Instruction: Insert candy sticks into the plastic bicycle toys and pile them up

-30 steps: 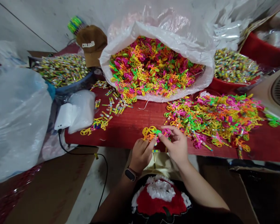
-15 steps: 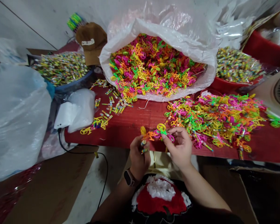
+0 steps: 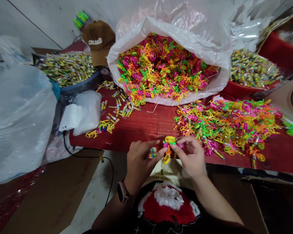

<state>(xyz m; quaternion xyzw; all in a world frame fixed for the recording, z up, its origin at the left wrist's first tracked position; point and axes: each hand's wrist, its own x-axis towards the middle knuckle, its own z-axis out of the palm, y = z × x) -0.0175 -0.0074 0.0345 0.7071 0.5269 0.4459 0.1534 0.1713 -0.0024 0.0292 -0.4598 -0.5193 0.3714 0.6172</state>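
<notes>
Small plastic toy bicycle point(image 3: 168, 150) (yellow wheels), held upright.

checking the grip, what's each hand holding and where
The right hand pinches a plastic toy bicycle by its pink frame; the left hand grips small striped sticks.

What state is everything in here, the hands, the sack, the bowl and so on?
Left hand: closed, pinching small striped sticks
Right hand: pinching a yellow-wheeled plastic bicycle toy
White plastic sack: open, heaped with neon bicycle toys
Red plastic bowl: full of striped sticks
Brown cap: lying beside the sack
</notes>
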